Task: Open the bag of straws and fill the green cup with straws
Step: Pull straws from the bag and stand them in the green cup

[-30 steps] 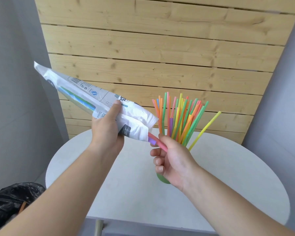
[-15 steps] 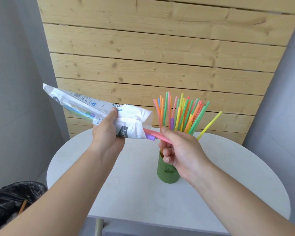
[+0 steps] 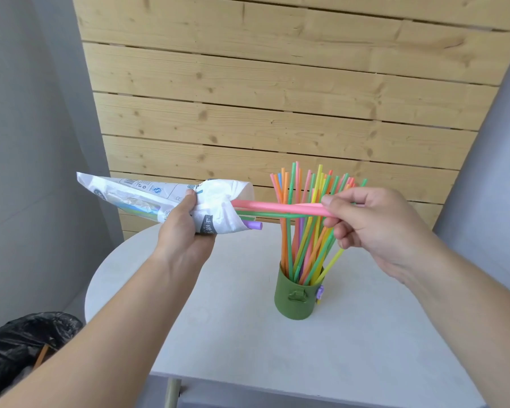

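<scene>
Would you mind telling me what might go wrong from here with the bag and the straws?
The purple straw juts loose from the bag and may drop onto the table. The right hand, pinching the pink straw, hovers by the straws standing in the green cup; a snag might tip it.

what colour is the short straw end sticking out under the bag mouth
The straw end is purple; the head view shows it.
</scene>
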`<state>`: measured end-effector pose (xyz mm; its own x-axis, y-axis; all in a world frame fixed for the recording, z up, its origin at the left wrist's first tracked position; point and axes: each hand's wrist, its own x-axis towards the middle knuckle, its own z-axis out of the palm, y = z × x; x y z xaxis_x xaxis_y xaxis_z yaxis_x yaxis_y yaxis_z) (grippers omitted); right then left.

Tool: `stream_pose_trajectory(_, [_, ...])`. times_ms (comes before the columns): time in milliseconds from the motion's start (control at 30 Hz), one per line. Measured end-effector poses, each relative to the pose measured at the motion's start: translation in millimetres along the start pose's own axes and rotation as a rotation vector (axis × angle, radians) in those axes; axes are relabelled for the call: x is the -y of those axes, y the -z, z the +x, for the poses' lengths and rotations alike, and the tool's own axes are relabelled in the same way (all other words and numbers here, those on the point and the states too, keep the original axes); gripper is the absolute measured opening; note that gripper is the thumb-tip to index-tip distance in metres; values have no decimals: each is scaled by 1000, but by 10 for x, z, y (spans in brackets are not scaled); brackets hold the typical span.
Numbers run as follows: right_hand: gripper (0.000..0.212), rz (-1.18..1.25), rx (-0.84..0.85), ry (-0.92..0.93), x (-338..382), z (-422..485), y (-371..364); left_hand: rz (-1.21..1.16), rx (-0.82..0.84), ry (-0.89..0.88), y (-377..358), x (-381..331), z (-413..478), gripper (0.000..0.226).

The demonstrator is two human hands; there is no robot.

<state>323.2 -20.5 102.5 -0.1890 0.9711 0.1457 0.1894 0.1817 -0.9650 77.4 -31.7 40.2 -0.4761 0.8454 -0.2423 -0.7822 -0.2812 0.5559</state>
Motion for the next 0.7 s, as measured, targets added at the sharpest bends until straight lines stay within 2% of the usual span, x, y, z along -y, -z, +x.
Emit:
stream_pose_trajectory(133, [12,-41,16,-4,81,42,216,-10,13,-5,-17,-3,-11,35])
stream_pose_trajectory(333, [16,-83,33,-22,197,66,545,-13,18,-5,-11,-18,1,29])
stream_pose_trajectory(467, [16,-94,53,-37,186,56,596,-12,8,0,12,19,21,37])
stream_pose_trajectory(700, [15,-102,41,-11,232,55,742,-25,-16,-6,35,2,55,35])
